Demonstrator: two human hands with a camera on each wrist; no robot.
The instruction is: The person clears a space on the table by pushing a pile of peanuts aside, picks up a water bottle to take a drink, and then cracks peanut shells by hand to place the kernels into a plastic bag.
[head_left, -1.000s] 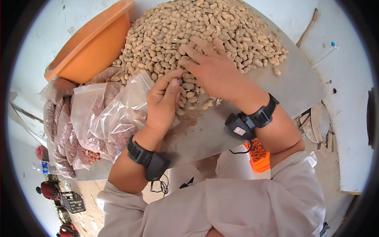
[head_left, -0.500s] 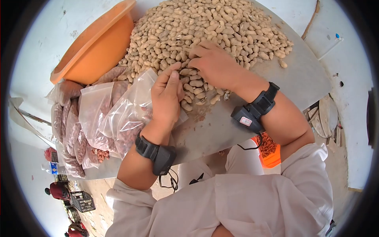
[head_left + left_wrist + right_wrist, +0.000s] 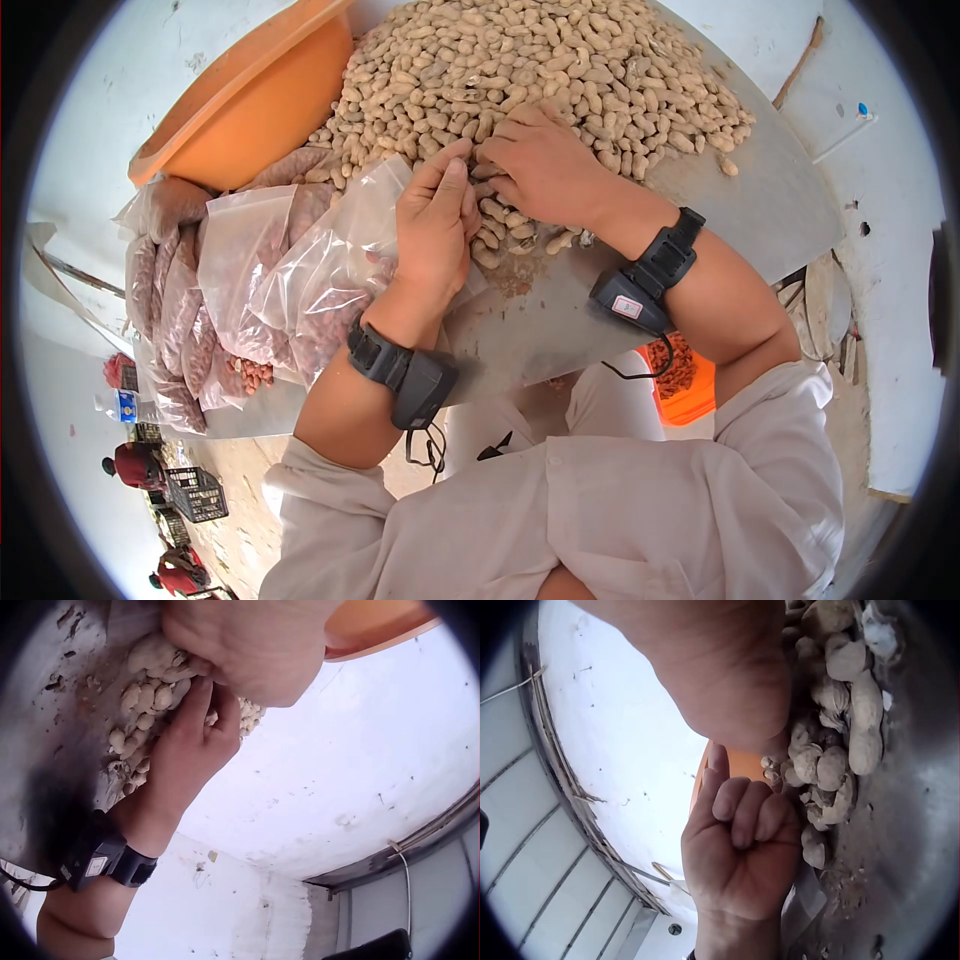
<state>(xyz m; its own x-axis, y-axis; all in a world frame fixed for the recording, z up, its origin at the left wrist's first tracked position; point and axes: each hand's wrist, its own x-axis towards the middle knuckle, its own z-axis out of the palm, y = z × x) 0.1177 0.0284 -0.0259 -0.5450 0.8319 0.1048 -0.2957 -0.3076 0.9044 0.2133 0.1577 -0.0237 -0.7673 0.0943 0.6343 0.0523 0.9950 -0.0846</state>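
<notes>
Bare fingers of the left hand (image 3: 432, 222) bend beside the lower edge of a heap of unshelled peanuts (image 3: 560, 60), thumb and forefinger close together in the head view. The right wrist view has several fingers of the left hand (image 3: 742, 832) curled over a palm where nothing shows. Touching the heap just right of it, the right hand (image 3: 545, 168) has bent fingers. In the left wrist view the right hand (image 3: 191, 746) has its thumb and forefinger near peanuts (image 3: 146, 697); whether either hand pinches one is hidden.
Clear bags (image 3: 245, 260) of reddish nuts lie at the left of the metal table (image 3: 520, 340). An orange basin (image 3: 245, 120) leans behind them. Below the table's right side is an orange container (image 3: 700, 395). Crates (image 3: 197, 493) and people in red stand at lower left.
The right hand, spread over the heap one second ago, has bent its fingers and sits close to the left hand's fingertips. The left hand has moved slightly up and right in view.
</notes>
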